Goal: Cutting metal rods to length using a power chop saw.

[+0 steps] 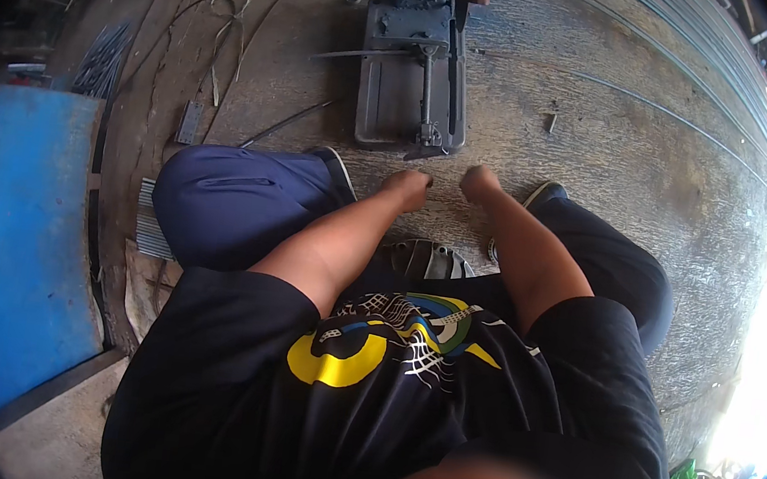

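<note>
- Sitting low on the floor, the person holds both hands out in front between the knees: the left hand (408, 186) and the right hand (479, 182) are each curled into a loose fist, near one another but not touching, and nothing can be seen clamped in either.
- Straight ahead of the knuckles, just beyond them, lies the dark metal machine base (413, 77), its long axis running directly away from the person; its near end with the small clamp screw (428, 136) sits closest to the left hand.
- The base looks like heavy, grimy grey steel, flat and rectangular.
- Thin steel rods (664, 106) lie long and curved-looking across the rough, dusty concrete floor (600, 170).
- A blue panel (10, 235) lies to the left.
</note>
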The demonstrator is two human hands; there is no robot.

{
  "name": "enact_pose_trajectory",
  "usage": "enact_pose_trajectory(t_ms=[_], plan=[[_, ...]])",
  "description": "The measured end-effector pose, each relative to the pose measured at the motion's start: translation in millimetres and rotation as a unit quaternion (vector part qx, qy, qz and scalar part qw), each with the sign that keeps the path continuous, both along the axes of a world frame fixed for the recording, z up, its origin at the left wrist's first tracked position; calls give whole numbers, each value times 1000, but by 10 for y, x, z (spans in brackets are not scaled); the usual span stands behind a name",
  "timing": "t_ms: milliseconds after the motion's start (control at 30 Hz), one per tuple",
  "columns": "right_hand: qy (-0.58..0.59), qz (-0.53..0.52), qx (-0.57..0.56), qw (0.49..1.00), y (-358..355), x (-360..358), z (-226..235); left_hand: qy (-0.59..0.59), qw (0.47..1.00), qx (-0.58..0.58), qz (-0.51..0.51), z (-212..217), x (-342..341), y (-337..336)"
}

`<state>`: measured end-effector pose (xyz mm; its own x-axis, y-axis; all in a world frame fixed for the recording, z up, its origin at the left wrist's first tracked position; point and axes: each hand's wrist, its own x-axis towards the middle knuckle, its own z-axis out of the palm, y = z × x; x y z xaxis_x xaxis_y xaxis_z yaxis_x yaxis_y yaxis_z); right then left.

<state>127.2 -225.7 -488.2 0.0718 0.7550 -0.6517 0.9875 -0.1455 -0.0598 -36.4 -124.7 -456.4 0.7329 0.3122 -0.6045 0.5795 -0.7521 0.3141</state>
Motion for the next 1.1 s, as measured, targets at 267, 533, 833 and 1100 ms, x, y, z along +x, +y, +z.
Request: enact_pose_trajectory(t_ms=[267,533,833,1100], plan=[[8,35,-81,996,-5,33,-249,33,996,78,-35,554,102,-223],[41,52,-46,997,-11,25,49,201,976,56,-56,393,-99,78],[27,169,-27,985,108,27,-258,-45,998,-43,-10,166,8,-50],[25,35,-66,997,98,-34,-32,105,973,-81,187,141,-78,-87]])
